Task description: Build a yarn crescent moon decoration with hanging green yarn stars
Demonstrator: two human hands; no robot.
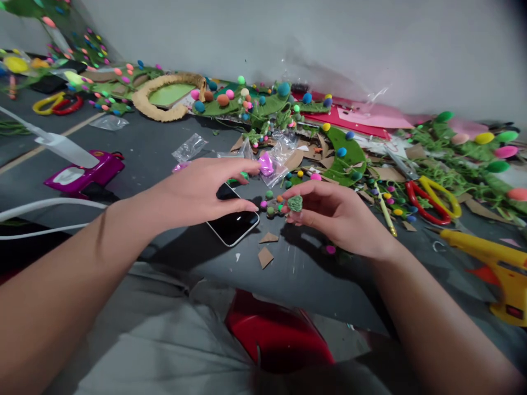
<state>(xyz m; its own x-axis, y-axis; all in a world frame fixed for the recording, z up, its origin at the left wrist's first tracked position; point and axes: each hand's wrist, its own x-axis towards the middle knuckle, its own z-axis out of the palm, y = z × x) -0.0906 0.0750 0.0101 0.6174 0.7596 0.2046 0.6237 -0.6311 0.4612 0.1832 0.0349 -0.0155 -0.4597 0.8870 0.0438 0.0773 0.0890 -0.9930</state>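
Head view: the fingers (315, 188) of the right hand (349, 219) are pinching a small green coil (295, 203) against the thumb, holding it just to the right of a cluster of small coloured balls (269, 210). Whether coil and cluster are touching cannot be told. The left hand (197, 189) is hovering above a phone (236, 226), its thumb and fingers standing apart with nothing visibly lying between them. Good handling is probably depending on a light, steady fingertip pinch, since hard pressing would likely be flattening the coil and loosening its strands.

As to materials, the coil is showing a matte, fibrous, wound surface that is suggesting yarn; the balls are appearing rounded and felt-like. The phone is presenting a dark, glossy face. On the smooth grey bench (296, 280), angular cardboard scraps (265, 258) are lying flat, while a crumpled clear plastic bag (190, 147) is catching light beyond the left hand. Farther out, a green crescent (352, 162) is carrying several coloured balls, and a C-shaped tan band (142, 101) is displaying a rough, padded-looking surface. At right, scissors (413, 196) with red and yellow handles are lying near a yellow glue gun (494, 255).
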